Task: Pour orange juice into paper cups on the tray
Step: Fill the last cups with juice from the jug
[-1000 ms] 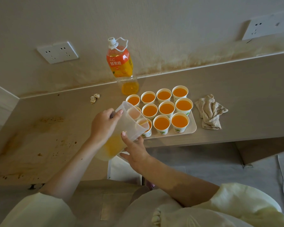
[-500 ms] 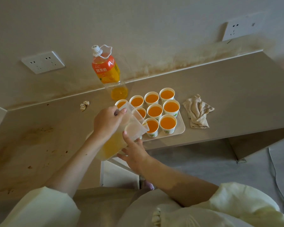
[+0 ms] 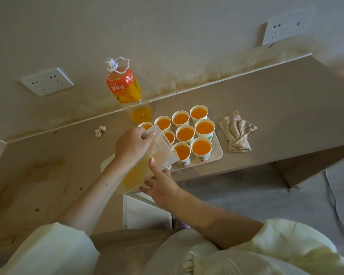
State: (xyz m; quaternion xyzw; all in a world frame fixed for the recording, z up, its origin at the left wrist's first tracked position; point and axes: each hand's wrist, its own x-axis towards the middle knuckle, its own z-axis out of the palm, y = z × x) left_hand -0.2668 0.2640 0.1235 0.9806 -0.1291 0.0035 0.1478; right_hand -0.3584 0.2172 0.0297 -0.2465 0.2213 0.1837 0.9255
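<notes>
Tilted jug point(image 3: 163, 153) in left hand point(image 3: 133, 145) above cups point(image 3: 185, 133)

You're getting dim, warm, diffuse light; shadows faint and soft. Wide-angle bends the counter point(image 3: 276, 100) edge toward the corners. Sleeves point(image 3: 48, 253) at the bottom look slightly blurred.

Nine paper cups point(image 3: 201, 147) of juice on show, folks!
One tray point(image 3: 216, 153), one pitcher point(image 3: 163, 155), one bottle point(image 3: 125, 88), one cloth point(image 3: 236, 133), two wall sockets point(image 3: 47, 81), one paper wad point(image 3: 100, 132).
</notes>
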